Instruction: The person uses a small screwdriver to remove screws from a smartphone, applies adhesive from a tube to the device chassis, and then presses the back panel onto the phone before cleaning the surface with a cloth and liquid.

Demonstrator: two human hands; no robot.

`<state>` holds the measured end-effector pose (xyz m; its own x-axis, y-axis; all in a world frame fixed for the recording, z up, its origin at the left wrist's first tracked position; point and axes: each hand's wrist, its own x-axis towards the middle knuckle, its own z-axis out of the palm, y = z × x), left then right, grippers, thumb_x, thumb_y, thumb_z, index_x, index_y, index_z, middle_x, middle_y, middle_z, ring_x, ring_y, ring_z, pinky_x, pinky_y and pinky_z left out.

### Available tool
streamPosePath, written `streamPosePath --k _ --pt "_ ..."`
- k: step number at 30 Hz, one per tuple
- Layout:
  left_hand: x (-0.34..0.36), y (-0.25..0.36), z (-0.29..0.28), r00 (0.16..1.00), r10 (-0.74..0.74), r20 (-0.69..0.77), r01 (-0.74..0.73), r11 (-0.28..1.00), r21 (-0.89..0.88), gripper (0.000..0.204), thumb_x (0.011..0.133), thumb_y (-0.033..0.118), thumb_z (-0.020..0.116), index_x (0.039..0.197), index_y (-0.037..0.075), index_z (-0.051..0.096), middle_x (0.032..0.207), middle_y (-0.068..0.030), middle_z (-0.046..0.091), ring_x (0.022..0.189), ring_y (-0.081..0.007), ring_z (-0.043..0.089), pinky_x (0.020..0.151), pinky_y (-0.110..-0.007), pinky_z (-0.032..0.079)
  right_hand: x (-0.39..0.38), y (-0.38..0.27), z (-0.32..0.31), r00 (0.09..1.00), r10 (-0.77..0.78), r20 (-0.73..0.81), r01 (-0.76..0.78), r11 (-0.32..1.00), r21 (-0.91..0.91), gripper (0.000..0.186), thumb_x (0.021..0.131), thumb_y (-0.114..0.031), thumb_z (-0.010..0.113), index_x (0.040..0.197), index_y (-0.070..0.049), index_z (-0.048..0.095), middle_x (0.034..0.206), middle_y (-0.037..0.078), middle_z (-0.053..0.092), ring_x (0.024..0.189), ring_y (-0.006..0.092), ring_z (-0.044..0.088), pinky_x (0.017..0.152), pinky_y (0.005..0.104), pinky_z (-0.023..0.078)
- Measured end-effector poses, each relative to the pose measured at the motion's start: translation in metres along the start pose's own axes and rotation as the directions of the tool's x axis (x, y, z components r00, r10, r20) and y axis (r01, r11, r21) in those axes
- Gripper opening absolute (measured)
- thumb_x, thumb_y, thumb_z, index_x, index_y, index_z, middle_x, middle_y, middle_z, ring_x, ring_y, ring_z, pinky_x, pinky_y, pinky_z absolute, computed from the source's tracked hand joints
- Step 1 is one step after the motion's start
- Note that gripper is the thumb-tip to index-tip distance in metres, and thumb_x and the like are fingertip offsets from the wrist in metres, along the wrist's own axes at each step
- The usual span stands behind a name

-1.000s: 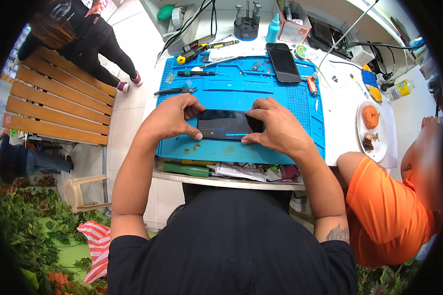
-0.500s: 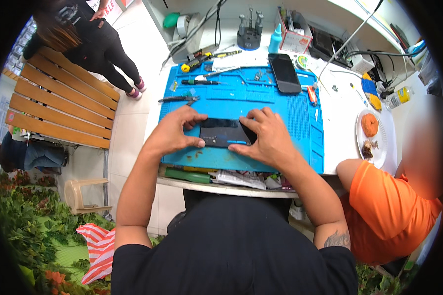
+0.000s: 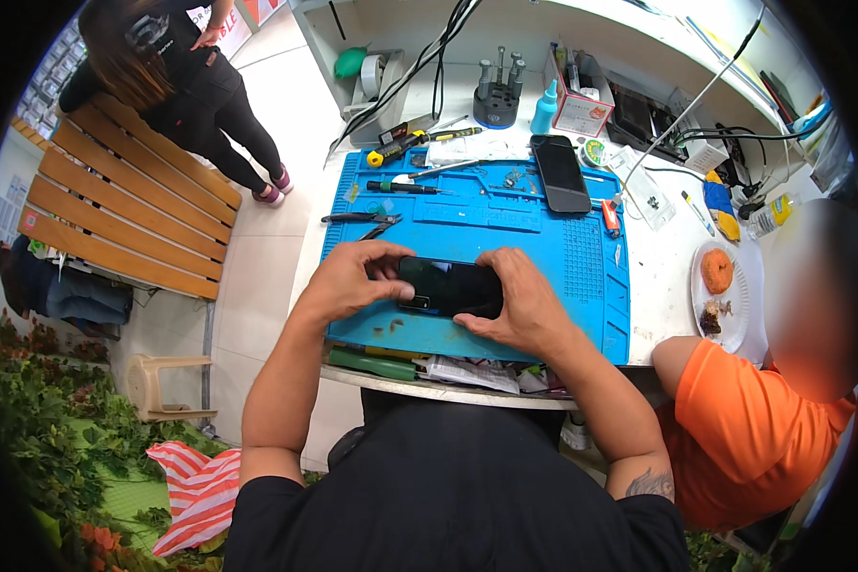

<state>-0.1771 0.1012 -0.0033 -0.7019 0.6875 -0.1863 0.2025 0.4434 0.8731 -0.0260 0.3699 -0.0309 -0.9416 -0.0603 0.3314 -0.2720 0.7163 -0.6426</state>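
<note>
Sideways between my two hands is a black smartphone (image 3: pixel 451 288), its dark glossy face showing faint reflections. My left hand (image 3: pixel 353 283) grips its left end, with thumb and fingers at the edges. At the other end, my right hand (image 3: pixel 526 303) has its fingers on the far edge and its thumb on the near edge. Under them spreads a blue repair mat (image 3: pixel 486 246). Black-handled cutters (image 3: pixel 357 219) lie beyond my left hand, near a slim screwdriver (image 3: pixel 402 188). A second dark phone (image 3: pixel 560 173) rests at the mat's far right.
Behind the mat stand a light-blue bottle (image 3: pixel 544 108) and a round tool holder (image 3: pixel 495 107). Right of it, a white plate (image 3: pixel 732 336) carries a doughnut. A person in an orange shirt (image 3: pixel 744 410) sits close on my right. Cables (image 3: pixel 416 62) hang at the back.
The view has shifted, so the bench sits lower in the picture. The phone's face now looks darker and more reflective, and my left thumb has moved farther onto its left end.
</note>
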Motion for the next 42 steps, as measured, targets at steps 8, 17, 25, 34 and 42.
streamPosePath --k 8,17,25,34,42 --pt "0.0 -0.023 0.021 0.99 0.01 -0.137 -0.05 0.955 -0.293 0.029 0.096 0.019 0.093 0.115 0.0 0.083 0.091 -0.0011 0.079 0.081 -0.0075 0.07 0.078 -0.025 0.056 -0.003 -0.005 -0.004 1.0 -0.023 -0.014 0.023 1.0 0.006 0.064 0.076 -0.026 0.103 0.12 0.002 0.064 0.114 0.02 0.068 0.111 0.0425 0.066 0.094 0.0502 0.056" --pt "-0.002 -0.018 0.041 0.957 0.139 -0.255 -0.206 0.944 -0.259 0.024 0.11 0.023 0.078 0.116 0.001 0.069 0.085 0.003 0.072 0.075 -0.0013 0.06 0.068 -0.02 0.047 -0.001 -0.013 -0.016 0.999 0.036 -0.008 -0.035 0.997 0.063 0.069 0.079 -0.033 0.102 0.125 0.003 0.064 0.118 0.022 0.07 0.112 0.0442 0.068 0.098 0.0499 0.057" --pt "0.0 0.008 0.026 0.99 -0.132 -0.041 0.072 0.744 -0.664 0.023 0.112 0.025 0.073 0.119 0.004 0.067 0.082 -0.0025 0.074 0.061 -0.0058 0.066 0.05 -0.021 0.048 0.004 -0.035 -0.023 0.909 -0.416 -0.01 0.372 0.823 -0.429 0.059 0.099 -0.031 0.084 0.144 0.001 0.066 0.142 0.021 0.072 0.135 0.0428 0.069 0.114 0.0507 0.057" --pt "-0.005 0.022 0.019 0.928 0.372 -0.029 -0.34 0.808 -0.481 0.045 0.108 0.034 0.08 0.133 -0.003 0.078 0.113 -0.0121 0.082 0.114 -0.0229 0.076 0.102 -0.036 0.059 0.003 -0.028 -0.03 0.995 -0.091 0.025 0.085 0.977 0.196 0.034 0.102 -0.013 0.082 0.136 -0.005 0.079 0.096 0.013 0.082 0.085 0.024 0.082 0.074 0.039 0.062" --pt "0.002 0.023 0.029 0.995 0.094 -0.031 -0.098 0.873 -0.478 0.034 0.104 0.03 0.085 0.115 -0.002 0.082 0.102 -0.009 0.083 0.093 -0.0143 0.076 0.087 -0.028 0.058 0.004 -0.026 -0.031 0.915 0.28 0.29 -0.397 0.747 0.533 0.034 0.106 -0.027 0.084 0.125 0.001 0.08 0.095 0.006 0.081 0.084 0.0099 0.069 0.076 0.0308 0.057"
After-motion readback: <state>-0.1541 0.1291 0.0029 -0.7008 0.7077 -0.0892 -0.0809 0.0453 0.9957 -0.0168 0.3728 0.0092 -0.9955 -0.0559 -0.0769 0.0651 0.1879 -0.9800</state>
